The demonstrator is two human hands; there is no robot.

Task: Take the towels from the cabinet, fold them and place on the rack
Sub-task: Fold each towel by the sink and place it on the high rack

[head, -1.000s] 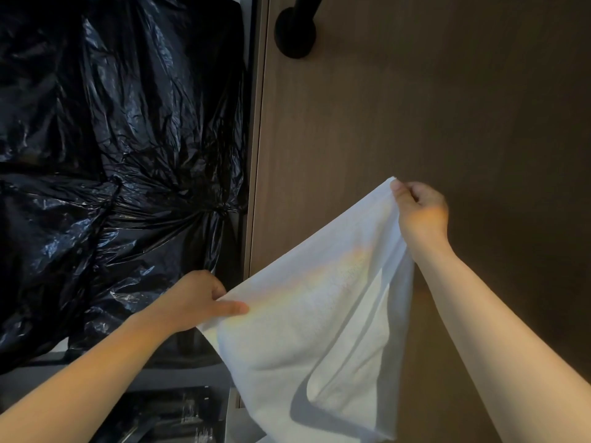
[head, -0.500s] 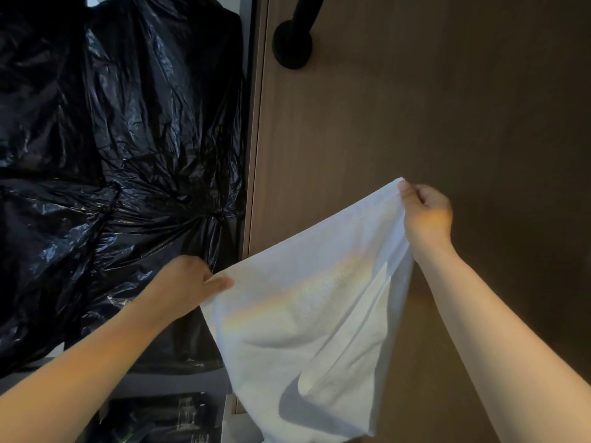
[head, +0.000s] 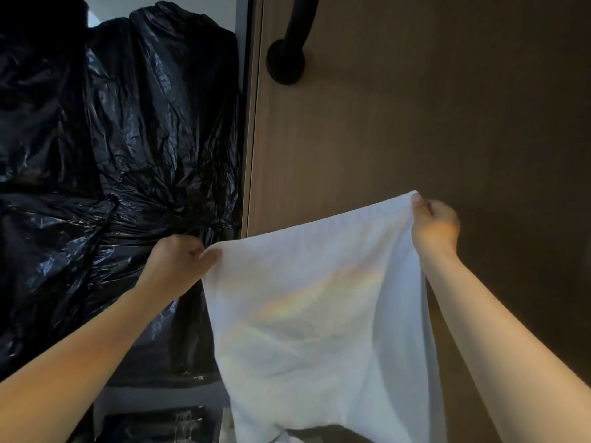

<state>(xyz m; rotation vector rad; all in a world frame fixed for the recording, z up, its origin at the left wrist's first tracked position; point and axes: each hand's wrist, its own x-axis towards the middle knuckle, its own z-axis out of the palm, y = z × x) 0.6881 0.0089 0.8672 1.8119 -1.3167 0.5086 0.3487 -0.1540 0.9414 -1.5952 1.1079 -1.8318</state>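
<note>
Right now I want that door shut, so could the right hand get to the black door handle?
Probably not yet: the right hand is pinching a towel corner. The handle sits unobstructed above.

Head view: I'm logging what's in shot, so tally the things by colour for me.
White: 1, the towel, held by the left hand and the right hand
Black: 2, the plastic bags as one mass and the door handle
Brown: 1, the cabinet door
Total: 4
</note>
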